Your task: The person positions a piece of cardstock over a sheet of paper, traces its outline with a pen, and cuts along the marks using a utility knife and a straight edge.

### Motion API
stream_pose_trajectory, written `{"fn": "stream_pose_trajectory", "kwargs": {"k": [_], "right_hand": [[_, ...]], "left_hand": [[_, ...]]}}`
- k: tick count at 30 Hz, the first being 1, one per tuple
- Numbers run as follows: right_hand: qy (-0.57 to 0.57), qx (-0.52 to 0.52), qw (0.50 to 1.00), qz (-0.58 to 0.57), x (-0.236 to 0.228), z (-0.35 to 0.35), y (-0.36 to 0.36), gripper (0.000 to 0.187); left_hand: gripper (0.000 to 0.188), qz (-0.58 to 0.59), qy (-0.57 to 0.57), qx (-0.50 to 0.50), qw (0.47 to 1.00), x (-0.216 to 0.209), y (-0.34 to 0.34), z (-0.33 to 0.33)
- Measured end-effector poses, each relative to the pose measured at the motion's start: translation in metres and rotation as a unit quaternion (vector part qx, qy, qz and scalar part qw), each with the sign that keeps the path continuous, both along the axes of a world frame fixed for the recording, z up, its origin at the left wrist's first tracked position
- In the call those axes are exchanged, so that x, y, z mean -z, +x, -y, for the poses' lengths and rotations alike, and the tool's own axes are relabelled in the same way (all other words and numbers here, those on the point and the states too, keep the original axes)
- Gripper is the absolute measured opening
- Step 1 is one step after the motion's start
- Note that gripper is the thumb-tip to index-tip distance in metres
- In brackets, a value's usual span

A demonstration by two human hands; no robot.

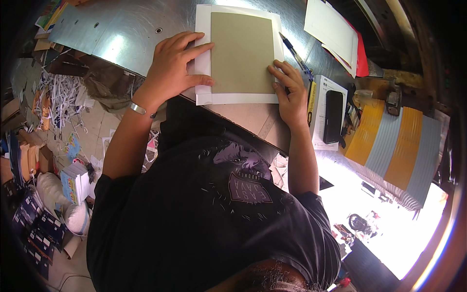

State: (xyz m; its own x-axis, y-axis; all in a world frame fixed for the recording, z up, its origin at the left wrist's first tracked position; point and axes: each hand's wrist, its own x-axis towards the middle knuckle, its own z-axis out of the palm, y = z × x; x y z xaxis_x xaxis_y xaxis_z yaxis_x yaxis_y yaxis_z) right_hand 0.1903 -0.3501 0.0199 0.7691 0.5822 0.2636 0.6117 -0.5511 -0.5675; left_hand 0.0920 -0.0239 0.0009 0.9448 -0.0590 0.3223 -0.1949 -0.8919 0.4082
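A grey-brown rectangular board (242, 53) lies flat on a larger white sheet (243, 99), whose margins show on all sides of it. My left hand (170, 68) rests at the left margin with fingers and thumb spread, their tips at the board's left edge. Across from it, my right hand (290, 90) lies over the lower right edge, its fingertips and thumb touching the board and margin. Its fingers are slightly bent and apart, with nothing gripped. Just right of the sheet is a dark pen (296, 52) with a blue end.
A yellow, knife-like tool (311, 103) and a black phone (333, 117) on printed paper lie right of my right hand. White sheets and a red one (333, 36) sit at the far right. The metal table (126, 31) ends before me; paper strips (61, 100) heap at left.
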Motion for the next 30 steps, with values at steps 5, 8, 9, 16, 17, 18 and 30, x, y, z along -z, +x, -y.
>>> {"fn": "stream_pose_trajectory", "kwargs": {"k": [5, 8, 9, 16, 17, 18, 30], "right_hand": [[0.004, -0.003, 1.0, 0.0, -0.0005, -0.0001, 0.0003, 0.047], [0.008, -0.003, 1.0, 0.0, 0.0015, 0.0015, 0.0009, 0.047], [0.01, -0.003, 1.0, -0.001, 0.0021, 0.0021, 0.0009, 0.047], [0.008, -0.001, 1.0, -0.009, -0.0004, 0.0001, 0.0003, 0.047], [0.008, -0.001, 1.0, -0.01, -0.0007, 0.0002, 0.0003, 0.047], [0.008, -0.001, 1.0, -0.011, -0.0009, 0.0003, 0.0003, 0.047], [0.014, 0.001, 1.0, -0.015, -0.0008, 0.0008, 0.0001, 0.048]], "left_hand": [[0.081, 0.002, 0.002, 0.0, 1.0, -0.0014, -0.0004, 0.0004], [0.08, 0.002, -0.003, 0.001, 1.0, -0.0027, -0.0003, 0.0011], [0.08, 0.001, -0.004, 0.002, 1.0, -0.0032, -0.0003, 0.0013], [0.081, 0.005, -0.005, -0.001, 1.0, 0.0006, 0.0003, -0.0001], [0.081, 0.005, -0.005, -0.001, 1.0, 0.0005, 0.0002, 0.0001], [0.081, 0.005, -0.004, -0.001, 1.0, 0.0004, 0.0002, 0.0003], [0.079, -0.006, -0.013, 0.001, 1.0, -0.0064, 0.0005, 0.0014]]}}
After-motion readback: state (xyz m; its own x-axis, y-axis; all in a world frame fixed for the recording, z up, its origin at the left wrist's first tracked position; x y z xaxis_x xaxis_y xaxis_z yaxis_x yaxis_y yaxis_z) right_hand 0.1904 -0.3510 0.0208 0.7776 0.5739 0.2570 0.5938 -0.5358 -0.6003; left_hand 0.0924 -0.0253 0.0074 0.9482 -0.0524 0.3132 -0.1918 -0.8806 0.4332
